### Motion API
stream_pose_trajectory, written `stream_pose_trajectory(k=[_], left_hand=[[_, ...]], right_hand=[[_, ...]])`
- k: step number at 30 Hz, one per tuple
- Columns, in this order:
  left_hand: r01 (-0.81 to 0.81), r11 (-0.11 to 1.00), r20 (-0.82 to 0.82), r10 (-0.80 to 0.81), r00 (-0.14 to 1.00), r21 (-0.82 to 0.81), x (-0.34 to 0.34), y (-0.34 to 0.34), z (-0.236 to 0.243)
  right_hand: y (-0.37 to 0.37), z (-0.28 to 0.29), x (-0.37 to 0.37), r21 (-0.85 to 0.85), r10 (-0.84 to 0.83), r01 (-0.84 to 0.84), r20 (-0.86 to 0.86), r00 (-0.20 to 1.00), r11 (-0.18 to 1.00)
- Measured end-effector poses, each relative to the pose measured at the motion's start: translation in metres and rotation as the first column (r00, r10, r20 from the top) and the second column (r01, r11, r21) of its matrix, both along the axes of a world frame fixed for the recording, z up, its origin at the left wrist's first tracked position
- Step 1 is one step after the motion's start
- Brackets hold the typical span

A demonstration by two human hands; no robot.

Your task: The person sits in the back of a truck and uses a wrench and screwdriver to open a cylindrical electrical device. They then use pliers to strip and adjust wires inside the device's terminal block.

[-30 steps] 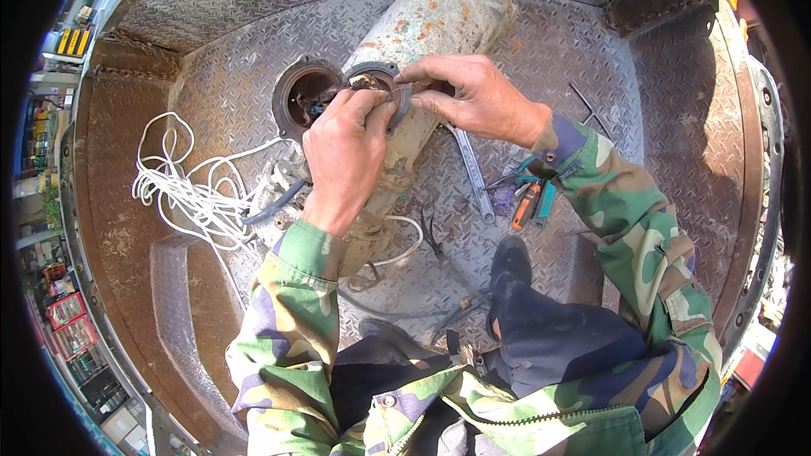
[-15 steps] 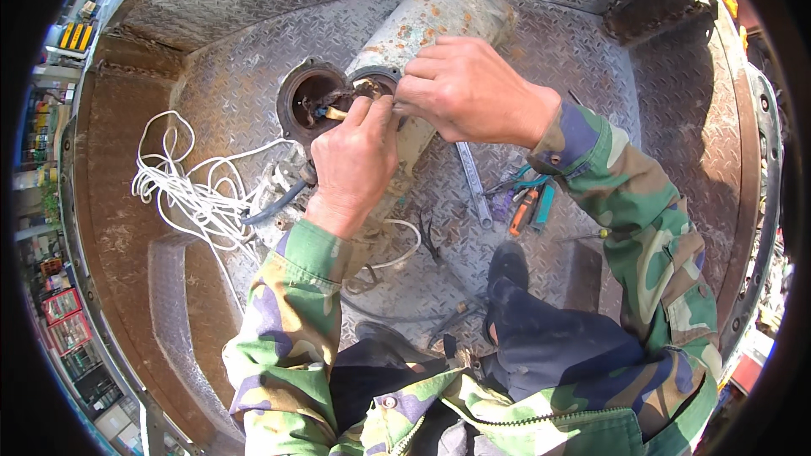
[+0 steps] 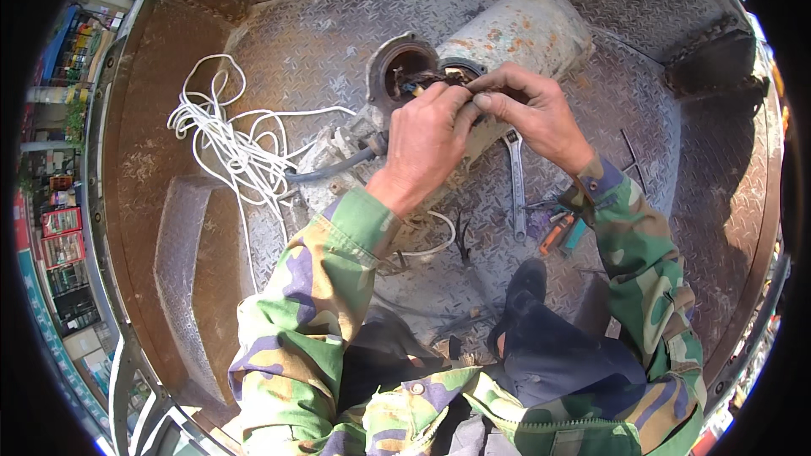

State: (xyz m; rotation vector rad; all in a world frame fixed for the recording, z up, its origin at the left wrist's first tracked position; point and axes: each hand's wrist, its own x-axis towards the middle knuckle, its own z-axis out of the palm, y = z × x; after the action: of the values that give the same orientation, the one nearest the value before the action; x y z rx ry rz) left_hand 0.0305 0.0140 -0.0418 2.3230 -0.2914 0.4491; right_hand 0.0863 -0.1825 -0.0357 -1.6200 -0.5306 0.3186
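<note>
A corroded grey metal motor point(image 3: 525, 29) lies on its side, with a round opening point(image 3: 463, 67) in its body. Beside that opening is a round, hollow metal cover point(image 3: 397, 59), and dark wires point(image 3: 435, 78) run between the two. My left hand point(image 3: 427, 139) is closed at the opening, its fingers pinched on a wire with a yellowish part at the fingertips. Close against it, my right hand point(image 3: 541, 114) pinches thumb and forefinger together; what they hold is too small to make out. Both hands hide part of the opening.
A bundle of white cord point(image 3: 228, 139) lies left of the motor. An adjustable wrench point(image 3: 516, 186) rests to its right, near orange-handled pliers point(image 3: 556, 235) and a teal-handled tool point(image 3: 575, 235). Rusty walls point(image 3: 718, 177) enclose the tread-plate floor point(image 3: 321, 42). My shoe point(image 3: 527, 280) stands nearer.
The view has shifted, so the motor and cord sit further right. My right hand has turned from a fist-like grip to a thumb-and-forefinger pinch. Both hands stay together at the opening.
</note>
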Motion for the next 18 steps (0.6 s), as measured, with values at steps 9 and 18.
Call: stream_pose_trajectory(k=[9,18], left_hand=[[0.062,0.997,-0.063,-0.059,0.996,0.046,-0.002,0.004,0.001],[-0.023,0.998,-0.18,0.012,0.984,-0.062,0.001,-0.002,0.01]], right_hand=[[-0.004,0.015,0.011,-0.233,0.217,-0.043,0.805,0.553,0.972],[0.002,-0.011,0.024,0.204,0.01,0.107,-0.502,0.865,0.973]])
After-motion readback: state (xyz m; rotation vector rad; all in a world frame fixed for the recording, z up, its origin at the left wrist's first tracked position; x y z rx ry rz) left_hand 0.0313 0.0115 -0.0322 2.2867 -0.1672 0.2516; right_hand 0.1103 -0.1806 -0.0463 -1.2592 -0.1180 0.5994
